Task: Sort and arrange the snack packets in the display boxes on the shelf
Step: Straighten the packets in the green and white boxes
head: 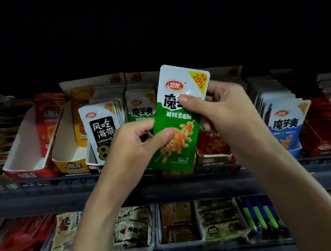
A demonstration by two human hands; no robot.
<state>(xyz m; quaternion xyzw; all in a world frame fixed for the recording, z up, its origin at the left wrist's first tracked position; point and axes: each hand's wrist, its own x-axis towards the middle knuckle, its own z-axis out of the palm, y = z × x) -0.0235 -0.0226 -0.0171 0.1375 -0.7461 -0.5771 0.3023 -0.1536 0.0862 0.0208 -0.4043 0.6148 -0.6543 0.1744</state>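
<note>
Both hands grip one green snack packet [177, 119] at the frame's centre: the right hand [223, 108] pinches its white top, the left hand [136, 147] its lower edge. The step looks like sorting a picked-out packet. Next, it likely needs sliding upright into the matching green-packet display box [140, 105] just behind, left of centre.
</note>
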